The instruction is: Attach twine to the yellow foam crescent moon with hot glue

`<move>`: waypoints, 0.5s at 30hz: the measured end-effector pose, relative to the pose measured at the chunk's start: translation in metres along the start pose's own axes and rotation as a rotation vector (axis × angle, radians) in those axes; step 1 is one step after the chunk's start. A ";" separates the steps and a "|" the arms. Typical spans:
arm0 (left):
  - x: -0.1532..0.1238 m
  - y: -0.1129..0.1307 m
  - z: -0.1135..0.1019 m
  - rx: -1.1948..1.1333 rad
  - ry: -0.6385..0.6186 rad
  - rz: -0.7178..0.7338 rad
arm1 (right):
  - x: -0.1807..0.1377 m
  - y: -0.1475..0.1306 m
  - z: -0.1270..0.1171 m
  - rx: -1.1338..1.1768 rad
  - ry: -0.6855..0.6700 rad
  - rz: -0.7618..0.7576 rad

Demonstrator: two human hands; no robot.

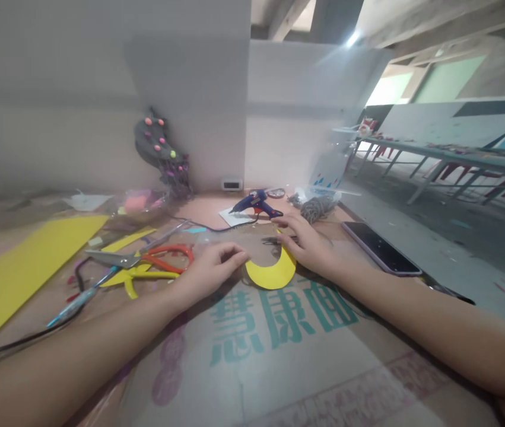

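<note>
A yellow crescent-shaped paper cutout point(272, 274) lies on a cardboard sheet point(279, 356) with green printed characters. My left hand point(212, 268) rests at the crescent's left tip, its fingers curled in a pinch on that tip. My right hand point(308, 242) lies over the crescent's right tip, fingers stretched flat and pressing it down. A small dark tool point(274, 240) lies just beyond the crescent, by my right fingers.
Orange-handled scissors point(145, 258), yellow paper scraps point(139, 277) and a large yellow sheet point(21, 267) lie at left. A blue glue gun point(256, 204) stands behind, a dark phone point(381, 248) at right, a pen point(78, 299) and cable at front left. Walls enclose the back.
</note>
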State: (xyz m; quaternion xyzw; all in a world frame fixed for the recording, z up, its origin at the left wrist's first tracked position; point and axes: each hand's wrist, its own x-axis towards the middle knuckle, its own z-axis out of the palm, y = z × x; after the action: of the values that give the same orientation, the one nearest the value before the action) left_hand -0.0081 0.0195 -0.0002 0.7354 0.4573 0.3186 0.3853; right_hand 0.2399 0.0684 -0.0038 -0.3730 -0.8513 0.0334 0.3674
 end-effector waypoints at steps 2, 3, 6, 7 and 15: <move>0.001 -0.002 0.001 -0.067 0.027 -0.040 | 0.001 0.001 -0.002 0.054 0.051 0.066; 0.002 -0.003 0.001 -0.097 0.043 -0.049 | 0.002 0.002 -0.002 0.088 0.070 0.111; 0.003 -0.004 0.001 -0.131 0.045 -0.058 | 0.003 0.004 -0.001 0.168 0.114 0.216; 0.002 -0.004 0.001 -0.124 0.039 -0.057 | 0.004 0.004 0.000 0.179 0.120 0.232; 0.000 -0.001 0.003 0.017 -0.017 0.034 | 0.008 -0.013 -0.014 0.134 -0.053 0.199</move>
State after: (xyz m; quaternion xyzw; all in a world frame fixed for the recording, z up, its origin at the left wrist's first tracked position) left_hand -0.0063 0.0187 -0.0023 0.7491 0.4442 0.3148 0.3773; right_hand 0.2374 0.0615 0.0160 -0.4295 -0.8153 0.1362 0.3638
